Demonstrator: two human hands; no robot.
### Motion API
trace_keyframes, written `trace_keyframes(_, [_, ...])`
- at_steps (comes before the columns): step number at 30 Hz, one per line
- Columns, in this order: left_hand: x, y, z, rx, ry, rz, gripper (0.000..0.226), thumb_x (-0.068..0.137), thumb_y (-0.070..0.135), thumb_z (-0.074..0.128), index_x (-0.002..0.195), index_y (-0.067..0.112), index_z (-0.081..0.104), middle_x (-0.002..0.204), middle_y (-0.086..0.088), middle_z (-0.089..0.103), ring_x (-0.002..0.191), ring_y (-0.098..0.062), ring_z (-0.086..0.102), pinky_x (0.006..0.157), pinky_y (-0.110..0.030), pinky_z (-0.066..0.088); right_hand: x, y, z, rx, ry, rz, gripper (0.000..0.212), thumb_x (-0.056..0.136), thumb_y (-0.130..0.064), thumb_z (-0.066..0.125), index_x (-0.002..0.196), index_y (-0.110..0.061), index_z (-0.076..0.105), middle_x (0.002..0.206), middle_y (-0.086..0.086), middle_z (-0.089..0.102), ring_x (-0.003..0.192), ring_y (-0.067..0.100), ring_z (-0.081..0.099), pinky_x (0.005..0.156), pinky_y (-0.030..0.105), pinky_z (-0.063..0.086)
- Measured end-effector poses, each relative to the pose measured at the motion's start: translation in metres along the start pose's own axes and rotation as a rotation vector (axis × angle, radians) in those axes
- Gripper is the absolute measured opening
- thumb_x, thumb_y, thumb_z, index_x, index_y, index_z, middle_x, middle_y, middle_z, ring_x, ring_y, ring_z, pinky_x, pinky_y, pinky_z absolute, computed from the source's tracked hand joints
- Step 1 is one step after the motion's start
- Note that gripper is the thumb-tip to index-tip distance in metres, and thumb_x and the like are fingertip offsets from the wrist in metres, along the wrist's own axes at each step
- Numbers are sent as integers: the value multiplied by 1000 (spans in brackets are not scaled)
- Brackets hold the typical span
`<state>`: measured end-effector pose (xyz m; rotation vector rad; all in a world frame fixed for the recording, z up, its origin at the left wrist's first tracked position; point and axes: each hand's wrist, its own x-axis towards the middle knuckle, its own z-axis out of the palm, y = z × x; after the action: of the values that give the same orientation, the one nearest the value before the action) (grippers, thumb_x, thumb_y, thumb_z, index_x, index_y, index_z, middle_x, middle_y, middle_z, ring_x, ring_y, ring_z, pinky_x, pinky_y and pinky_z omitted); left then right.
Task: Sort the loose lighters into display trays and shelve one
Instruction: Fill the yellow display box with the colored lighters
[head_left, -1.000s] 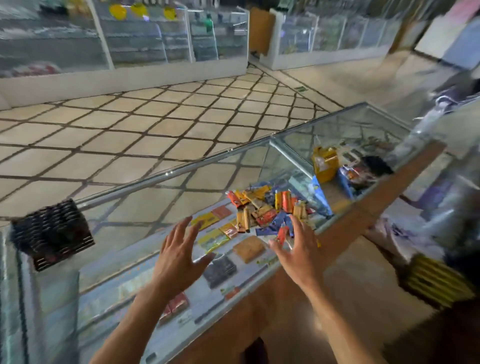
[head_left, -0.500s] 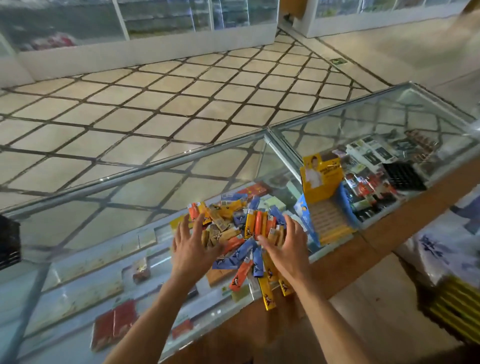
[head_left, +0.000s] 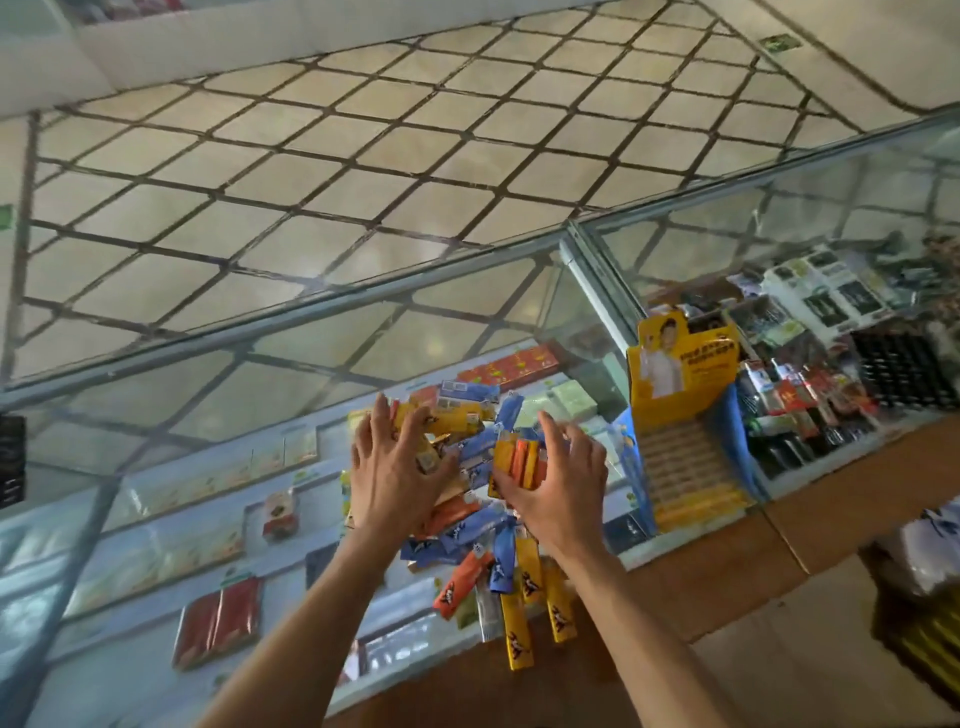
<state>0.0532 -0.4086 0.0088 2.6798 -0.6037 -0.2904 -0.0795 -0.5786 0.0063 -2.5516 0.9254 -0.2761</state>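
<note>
Three long yellow plastic lighters (head_left: 519, 644) at the near edge of the glass-topped bench (head_left: 234, 395), long axes pointing away from the body. Beyond, on the mixed yellow, orange and blue lighter heap (head_left: 462, 527): left grip (head_left: 395, 478) spread wide, fingers pressing down; right grip (head_left: 556, 493) curled round a yellow-and-orange lighter bundle (head_left: 519, 460), pieces side by side, same heading. Farther right, yellow cardboard display tray (head_left: 691, 467).
</note>
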Motion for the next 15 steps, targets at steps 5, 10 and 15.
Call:
trace_keyframes(5, [-1,-6,0,50,-17,81,63,95,70,46,151,45,32,170,-3,11,151,-36,16,121,-57,26,5,2,1,14,-46,-106,82,84,-75,54,151,-33,36,141,3,48,130,26,41,105,44,42])
trace_keyframes(10, [-8,-19,-3,69,-51,150,69,97,75,33,158,50,13,172,-2,4,157,-30,4,127,-52,11,2,-14,8,-14,-103,-234,77,91,-75,45,155,-33,33,151,3,41,141,25,36,112,46,38])
trace_keyframes(15, [-18,-38,-11,92,-51,168,70,98,76,25,160,47,10,172,-1,0,158,-25,0,127,-43,-2,-2,-31,17,-23,-151,-288,77,93,-76,40,158,-38,24,156,6,34,146,27,29,114,48,35])
